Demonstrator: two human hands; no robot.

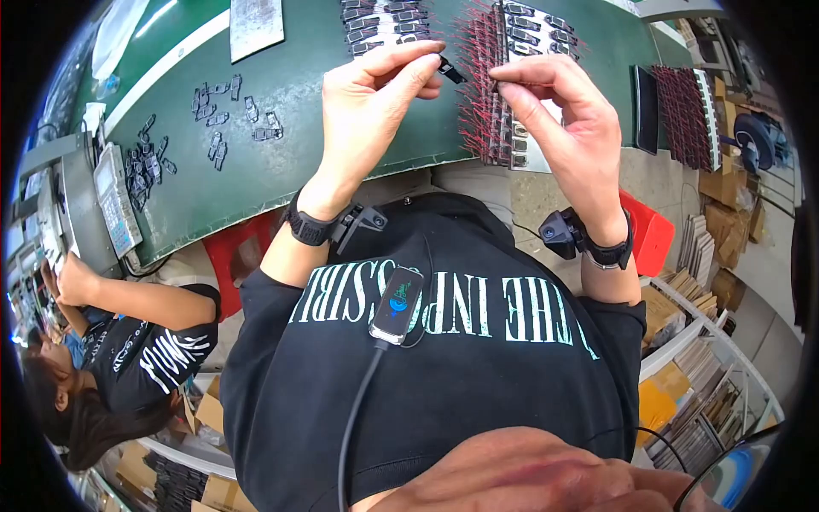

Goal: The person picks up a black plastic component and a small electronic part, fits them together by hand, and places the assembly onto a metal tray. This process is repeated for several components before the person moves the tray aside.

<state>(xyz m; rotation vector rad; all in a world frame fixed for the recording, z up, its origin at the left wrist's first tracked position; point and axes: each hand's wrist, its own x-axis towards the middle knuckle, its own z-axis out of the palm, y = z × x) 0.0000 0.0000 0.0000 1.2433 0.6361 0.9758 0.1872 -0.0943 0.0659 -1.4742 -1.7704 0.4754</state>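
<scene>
My left hand (371, 102) pinches a small black plastic part (452, 70) between thumb and fingers, above the green table (316, 102). Across from it, the thumb and forefinger of my right hand (573, 119) are pressed together beside a rack of red wires (479, 85). What those right fingertips hold, if anything, is too small to make out. The wires stick out in dense rows, and pale boards with dark parts (522, 34) lie beyond them. Another board of black parts (380, 24) lies behind my left hand.
Loose black parts (217, 107) are scattered on the left of the table, near a flat metal plate (256, 30). A second wired rack (682, 115) lies at the right edge. A co-worker (128, 333) sits on the left, and a red stool (648, 230) stands on the right.
</scene>
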